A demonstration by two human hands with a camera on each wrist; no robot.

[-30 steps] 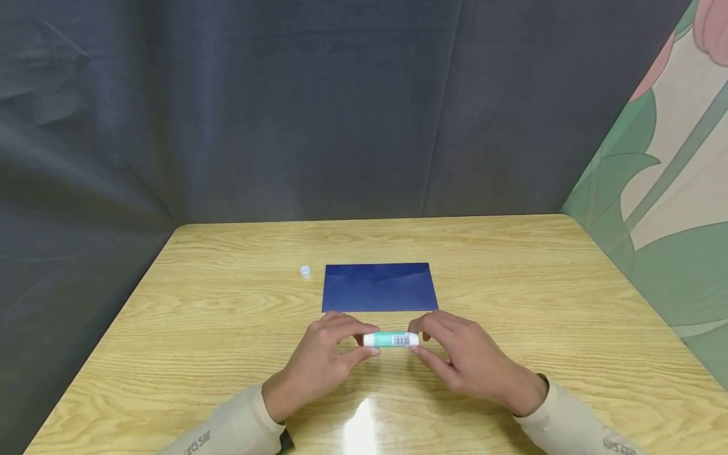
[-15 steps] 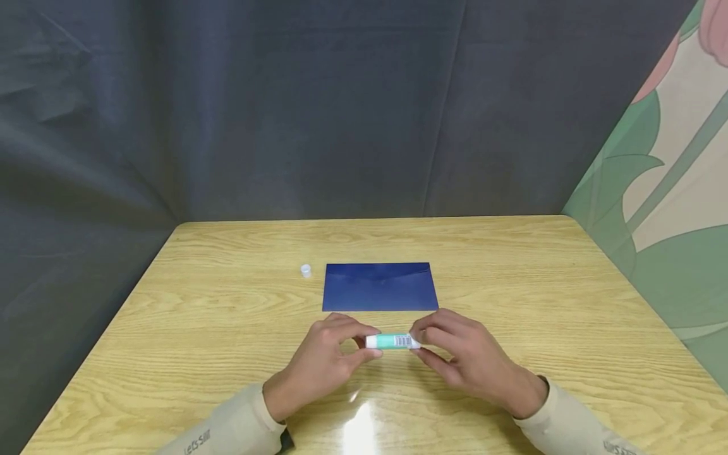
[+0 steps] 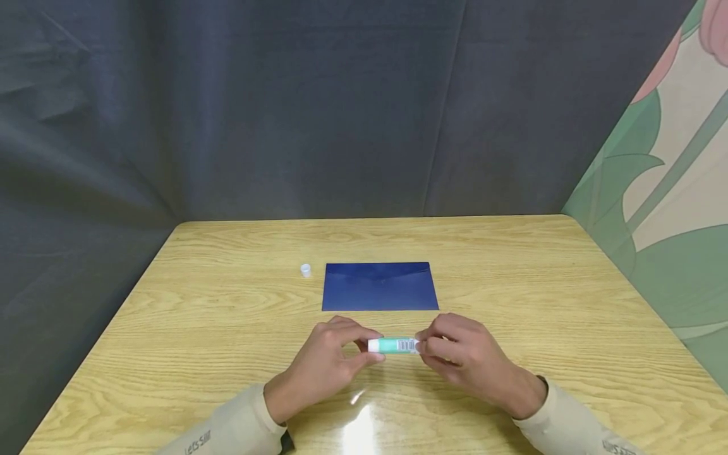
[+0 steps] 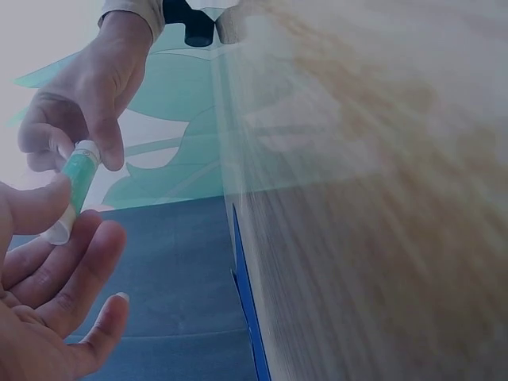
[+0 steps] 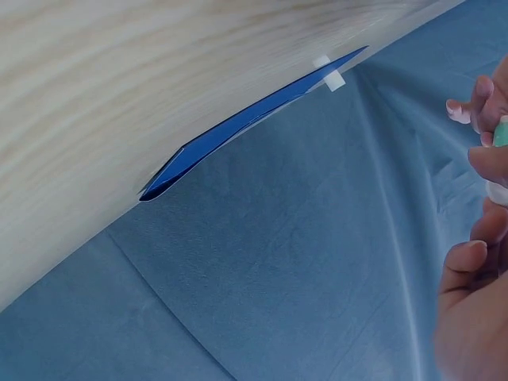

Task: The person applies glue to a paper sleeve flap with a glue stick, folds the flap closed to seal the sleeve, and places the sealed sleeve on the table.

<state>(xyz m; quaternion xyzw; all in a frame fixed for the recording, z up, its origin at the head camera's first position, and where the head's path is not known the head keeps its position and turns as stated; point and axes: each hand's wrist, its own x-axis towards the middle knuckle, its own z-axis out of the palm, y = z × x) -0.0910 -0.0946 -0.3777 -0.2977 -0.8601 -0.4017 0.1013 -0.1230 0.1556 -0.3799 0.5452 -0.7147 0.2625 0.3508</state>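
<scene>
A glue stick point(image 3: 394, 345) with a green, barcoded label and white ends is held level between both hands, above the table's near middle. My left hand point(image 3: 328, 359) pinches its left end between thumb and fingers. At the other end, my right hand point(image 3: 469, 354) grips the white tip, which the fingers mostly cover. The left wrist view shows the green barrel point(image 4: 78, 184) spanning the two hands, held off the tabletop. Beyond the hands lies a flat dark blue envelope point(image 3: 380, 287), its flap edge toward the far side. A small white cap point(image 3: 306, 270) stands left of the envelope.
The wooden table point(image 3: 199, 316) reaches back to a dark cloth point(image 3: 318, 114) hanging along the far and left sides. A wall with painted leaves and flowers point(image 3: 671, 189) borders the right side.
The right fingers have turned and curled further round the glue stick's right end. The glue stick has shifted slightly right and toward me, with the left hand following. Envelope and cap stay put.
</scene>
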